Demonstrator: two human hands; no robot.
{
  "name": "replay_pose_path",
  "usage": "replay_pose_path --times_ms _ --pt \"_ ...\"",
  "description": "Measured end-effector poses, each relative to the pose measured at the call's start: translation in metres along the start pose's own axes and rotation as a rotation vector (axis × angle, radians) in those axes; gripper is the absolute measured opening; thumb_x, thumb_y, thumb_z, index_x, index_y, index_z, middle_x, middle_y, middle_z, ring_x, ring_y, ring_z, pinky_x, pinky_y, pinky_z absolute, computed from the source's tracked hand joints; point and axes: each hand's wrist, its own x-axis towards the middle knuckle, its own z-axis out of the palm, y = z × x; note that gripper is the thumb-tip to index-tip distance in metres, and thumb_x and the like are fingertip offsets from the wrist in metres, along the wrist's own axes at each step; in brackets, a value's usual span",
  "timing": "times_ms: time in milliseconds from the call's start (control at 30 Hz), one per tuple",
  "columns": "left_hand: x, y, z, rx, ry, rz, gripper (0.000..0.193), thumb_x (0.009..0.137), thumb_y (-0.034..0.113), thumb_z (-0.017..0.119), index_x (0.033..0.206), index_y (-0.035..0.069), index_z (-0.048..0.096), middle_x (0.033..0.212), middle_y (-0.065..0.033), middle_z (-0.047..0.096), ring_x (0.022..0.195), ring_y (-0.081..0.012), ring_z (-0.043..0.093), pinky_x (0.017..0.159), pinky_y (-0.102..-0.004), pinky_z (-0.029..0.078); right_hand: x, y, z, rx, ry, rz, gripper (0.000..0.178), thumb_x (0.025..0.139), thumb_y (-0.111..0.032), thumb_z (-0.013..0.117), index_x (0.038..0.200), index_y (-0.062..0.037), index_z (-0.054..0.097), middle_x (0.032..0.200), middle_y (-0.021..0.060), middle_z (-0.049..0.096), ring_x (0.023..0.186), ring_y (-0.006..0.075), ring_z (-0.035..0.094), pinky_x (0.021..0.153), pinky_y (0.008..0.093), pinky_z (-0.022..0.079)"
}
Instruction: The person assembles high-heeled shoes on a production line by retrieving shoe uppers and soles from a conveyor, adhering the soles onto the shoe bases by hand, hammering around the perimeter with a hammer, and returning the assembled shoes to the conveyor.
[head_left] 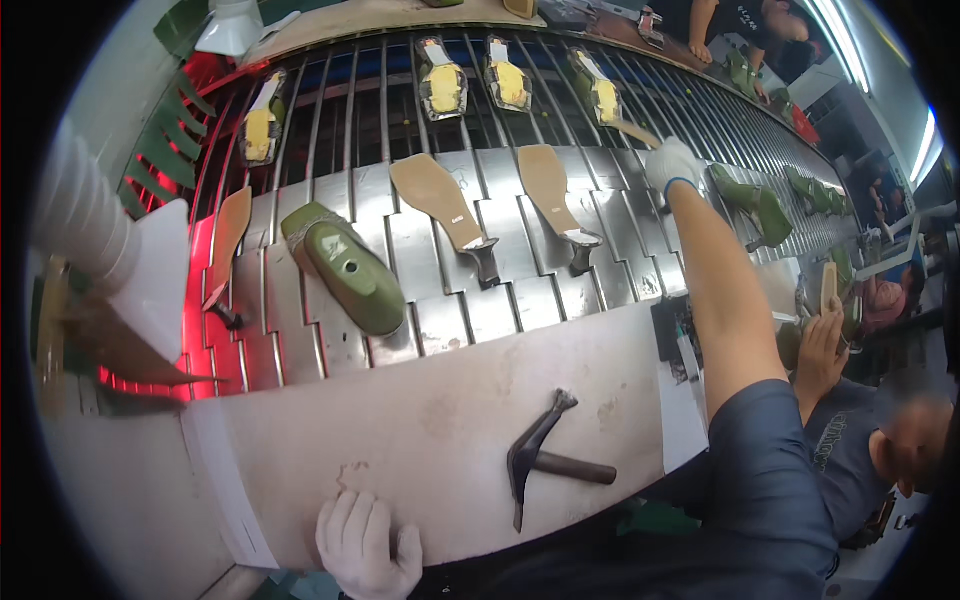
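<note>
My right hand (672,165), in a white glove, reaches over the slatted conveyor at the right. It is closed on a tan shoe sole (636,132), seen nearly edge-on beside a yellow-bottomed shoe (600,90). My left hand (368,545), also gloved, rests at the near edge of the pale worktop (420,430). Its fingers lie stretched forward, thumb apart, holding nothing. On the worktop lies a hammer (540,460) with a dark head. Two tan heeled soles (440,200) (548,190) lie on the metal slats, with a green shoe last (345,270) to their left.
Another heeled sole (232,240) lies at the left, lit red. More yellow-bottomed shoes (440,85) lie across the far rollers. Green shoes (755,205) sit farther right. A co-worker's hand (822,350) holds a sole nearby; another person (745,30) stands across the line. White ducting (90,210) rises left.
</note>
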Motion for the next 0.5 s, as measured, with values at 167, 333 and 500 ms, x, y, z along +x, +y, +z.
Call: replay_pose_path --times_ms 167,333,500 --pt "-0.031 -0.037 0.023 0.113 0.109 0.126 0.039 0.097 0.037 0.071 0.107 -0.001 0.073 0.109 -0.0207 0.076 0.103 -0.0422 0.072 0.1 -0.0602 0.054 0.053 -0.068 0.0 0.189 0.059 -0.085 0.075 0.098 -0.062 0.067 0.137 0.0018 0.068 0.133 0.0297 0.075 0.125 0.0419 0.074 0.107 0.0503 0.058" --pt "-0.04 -0.086 0.055 0.076 0.292 0.428 0.037 0.094 0.038 0.07 0.103 0.002 0.073 0.104 -0.0189 0.074 0.098 -0.0395 0.071 0.095 -0.057 0.055 0.086 -0.119 0.031 -0.04 -0.039 -0.174 0.093 0.088 -0.064 0.083 0.153 -0.0041 0.053 0.148 0.0258 0.066 0.135 0.042 0.068 0.112 0.0506 0.056" --pt "-0.049 -0.081 0.043 0.123 0.294 0.419 0.037 0.093 0.039 0.07 0.103 0.003 0.073 0.104 -0.0187 0.074 0.097 -0.0391 0.071 0.094 -0.0558 0.055 0.044 -0.15 0.01 0.012 0.031 -0.069 0.072 0.093 -0.042 0.085 0.152 -0.0164 0.053 0.149 0.0213 0.059 0.141 0.041 0.06 0.113 0.0552 0.054"
